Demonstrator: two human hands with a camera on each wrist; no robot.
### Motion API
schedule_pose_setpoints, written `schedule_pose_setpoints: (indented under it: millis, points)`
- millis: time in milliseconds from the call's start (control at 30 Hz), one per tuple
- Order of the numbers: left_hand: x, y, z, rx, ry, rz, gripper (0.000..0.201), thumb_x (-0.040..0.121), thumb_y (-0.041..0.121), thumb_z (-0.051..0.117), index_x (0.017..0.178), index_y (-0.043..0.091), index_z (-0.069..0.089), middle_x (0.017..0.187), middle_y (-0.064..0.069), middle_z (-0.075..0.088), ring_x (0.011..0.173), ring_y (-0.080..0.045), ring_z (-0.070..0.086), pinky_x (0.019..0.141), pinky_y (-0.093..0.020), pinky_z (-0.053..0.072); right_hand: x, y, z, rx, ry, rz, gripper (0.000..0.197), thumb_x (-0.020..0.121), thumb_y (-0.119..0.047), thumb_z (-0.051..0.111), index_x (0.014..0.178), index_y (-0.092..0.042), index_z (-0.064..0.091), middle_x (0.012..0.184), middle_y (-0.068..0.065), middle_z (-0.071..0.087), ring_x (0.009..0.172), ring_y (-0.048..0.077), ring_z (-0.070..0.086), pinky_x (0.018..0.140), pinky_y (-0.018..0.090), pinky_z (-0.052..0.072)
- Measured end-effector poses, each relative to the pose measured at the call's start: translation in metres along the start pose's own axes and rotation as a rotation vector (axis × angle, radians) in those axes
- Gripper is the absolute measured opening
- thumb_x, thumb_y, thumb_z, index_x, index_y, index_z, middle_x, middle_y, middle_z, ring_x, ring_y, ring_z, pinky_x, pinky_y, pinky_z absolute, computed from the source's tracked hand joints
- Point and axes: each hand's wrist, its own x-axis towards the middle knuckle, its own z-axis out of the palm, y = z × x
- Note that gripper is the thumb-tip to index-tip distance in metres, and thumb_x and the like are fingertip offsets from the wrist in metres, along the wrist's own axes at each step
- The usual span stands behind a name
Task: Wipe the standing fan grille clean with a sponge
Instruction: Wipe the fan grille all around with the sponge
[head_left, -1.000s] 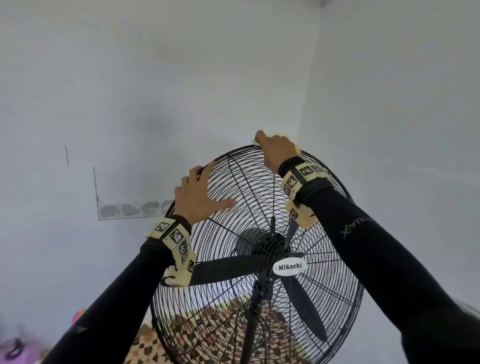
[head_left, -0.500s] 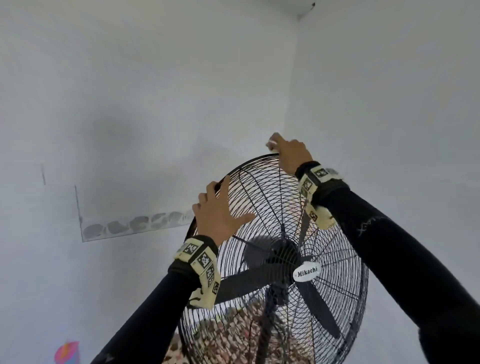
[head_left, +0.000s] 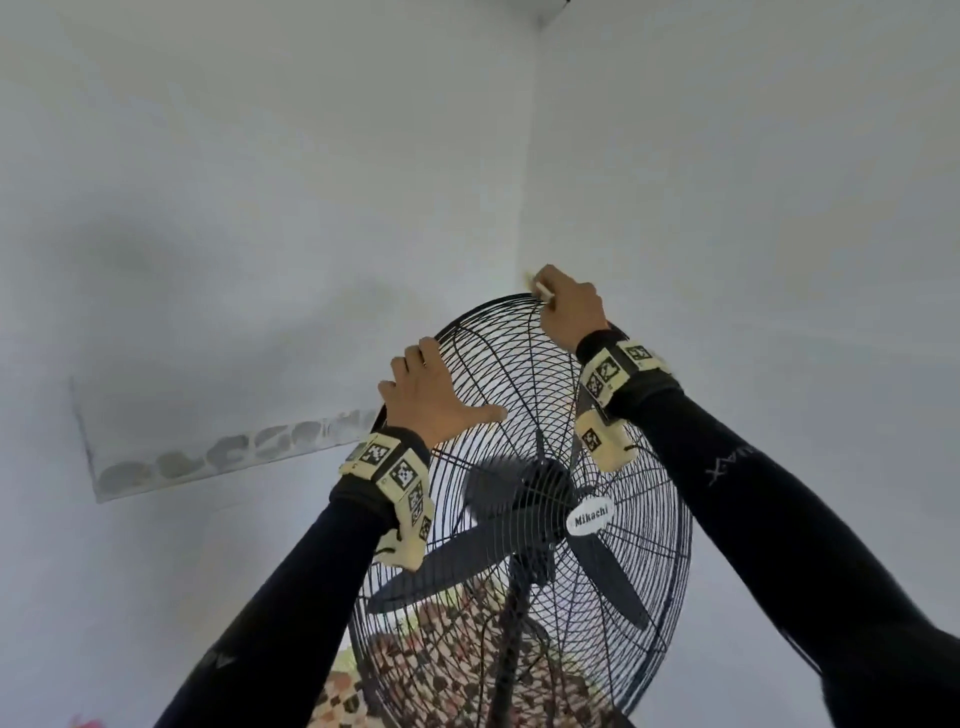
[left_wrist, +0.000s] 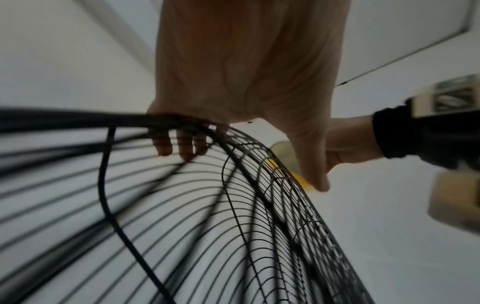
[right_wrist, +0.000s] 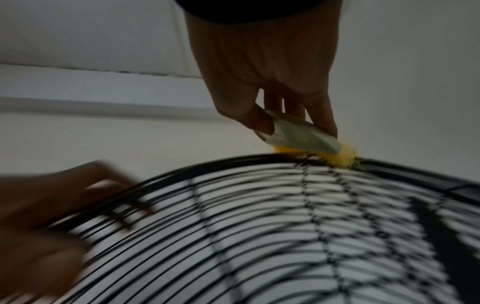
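Sleeves of dark stretch fabric (head_left: 291, 597) fill the near foreground, each wrist wrapped in a cream band printed with black-and-white square markers (head_left: 397, 470). Beyond them stands the fan grille (head_left: 639, 519), a round domed cage of thin black wire: fine concentric rings crossed by thicker radial spokes, bounded by a heavier rim. A white oval badge reading "Mikachi" (head_left: 590, 517) sits at its centre, with broad dark blades (head_left: 447, 574) behind the wires.

The left hand (head_left: 434, 400) lies on the upper left of the cage, thumb spread flat across the wires; in the left wrist view its fingertips (left_wrist: 182, 147) hook over the rim and curl through to the back, gripping it. At the very top of the rim, the right hand (head_left: 571, 306) pinches the sponge (right_wrist: 309, 142) between thumb and fingers. It is a small soft block, pale greenish scouring face uppermost, fuzzy yellow foam pressed down onto the black rim.

Farthest off, smooth white walls (head_left: 753, 182) meet in a corner behind the fan.
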Motion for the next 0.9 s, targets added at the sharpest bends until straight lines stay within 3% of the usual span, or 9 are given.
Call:
schedule_pose_setpoints:
  millis: [67, 200, 300, 400, 533, 633, 733, 800, 900]
  points:
    - [0.000, 0.001, 0.003, 0.031, 0.015, 0.002, 0.144, 0.058, 0.085, 0.079, 0.160, 0.014, 0.006, 0.158, -0.014, 0.026, 0.143, -0.036, 0.029, 0.111, -0.058, 0.034, -0.026, -0.015, 0.012, 0.050, -0.017, -0.176, 0.025, 0.088, 0.003, 0.052, 0.106, -0.013, 0.058, 0.087, 0.012, 0.068, 0.067, 0.029, 0.057, 0.057, 0.027, 0.035]
    - [-0.003, 0.000, 0.004, 0.108, 0.012, -0.021, 0.151, 0.058, 0.088, 0.076, 0.164, 0.018, -0.005, 0.158, -0.014, 0.023, 0.143, -0.036, 0.028, 0.111, -0.056, 0.035, -0.061, -0.042, 0.008, 0.168, -0.197, -0.560, 0.018, 0.090, -0.002, 0.054, 0.097, -0.018, 0.054, 0.085, 0.006, 0.068, 0.057, 0.016, 0.055, 0.055, 0.025, 0.043]
    - [-0.007, 0.001, 0.001, 0.144, -0.007, -0.024, 0.152, 0.061, 0.087, 0.075, 0.164, 0.021, -0.015, 0.162, -0.017, 0.019, 0.146, -0.038, 0.025, 0.112, -0.057, 0.034, -0.024, -0.024, -0.018, 0.289, -0.108, -0.303, 0.009, 0.099, -0.011, 0.054, 0.102, -0.020, 0.056, 0.100, 0.011, 0.069, 0.077, 0.029, 0.067, 0.059, 0.032, 0.054]
    - [-0.011, 0.003, 0.001, 0.149, -0.006, -0.035, 0.152, 0.062, 0.087, 0.075, 0.164, 0.023, -0.018, 0.164, -0.017, 0.016, 0.148, -0.038, 0.023, 0.113, -0.059, 0.033, 0.002, 0.007, -0.025, 0.071, -0.007, -0.091, 0.020, 0.099, -0.004, 0.048, 0.115, -0.015, 0.055, 0.093, 0.016, 0.064, 0.077, 0.034, 0.062, 0.054, 0.025, 0.038]
    - [-0.012, 0.005, 0.004, 0.152, 0.012, -0.051, 0.147, 0.062, 0.087, 0.074, 0.164, 0.028, -0.015, 0.166, -0.015, 0.014, 0.150, -0.038, 0.020, 0.116, -0.060, 0.030, -0.026, -0.006, -0.003, -0.047, -0.126, -0.399, 0.023, 0.096, -0.002, 0.050, 0.117, -0.011, 0.053, 0.072, 0.005, 0.055, 0.064, 0.032, 0.058, 0.050, 0.028, 0.025]
    - [-0.012, 0.006, 0.004, 0.166, 0.023, -0.061, 0.145, 0.061, 0.089, 0.072, 0.165, 0.026, -0.006, 0.164, -0.014, 0.016, 0.148, -0.037, 0.022, 0.115, -0.059, 0.031, -0.045, -0.029, 0.000, 0.096, -0.210, -0.659, 0.010, 0.100, -0.008, 0.053, 0.109, -0.014, 0.054, 0.066, -0.004, 0.054, 0.053, 0.008, 0.047, 0.048, 0.015, 0.026]
    - [-0.015, 0.006, 0.004, 0.162, 0.029, -0.059, 0.147, 0.061, 0.087, 0.074, 0.165, 0.027, -0.010, 0.164, -0.015, 0.017, 0.148, -0.038, 0.023, 0.114, -0.060, 0.032, -0.030, -0.022, -0.014, 0.208, -0.053, -0.448, 0.012, 0.101, -0.010, 0.050, 0.102, -0.019, 0.058, 0.079, -0.001, 0.063, 0.058, 0.008, 0.054, 0.050, 0.010, 0.034]
    - [-0.017, 0.007, 0.003, 0.154, 0.032, -0.065, 0.148, 0.061, 0.085, 0.077, 0.165, 0.029, -0.012, 0.164, -0.016, 0.017, 0.149, -0.038, 0.022, 0.114, -0.060, 0.031, -0.021, -0.002, -0.014, 0.139, 0.059, -0.223, 0.023, 0.098, -0.001, 0.046, 0.102, -0.016, 0.062, 0.078, 0.002, 0.061, 0.062, 0.021, 0.056, 0.059, 0.019, 0.041]
    - [-0.017, 0.013, 0.003, 0.146, 0.028, -0.090, 0.150, 0.060, 0.083, 0.079, 0.165, 0.029, -0.012, 0.164, -0.016, 0.017, 0.149, -0.038, 0.021, 0.114, -0.058, 0.031, -0.036, 0.001, 0.002, 0.078, 0.036, -0.276, 0.025, 0.089, 0.007, 0.048, 0.101, -0.009, 0.062, 0.080, 0.000, 0.055, 0.071, 0.029, 0.054, 0.066, 0.028, 0.036]
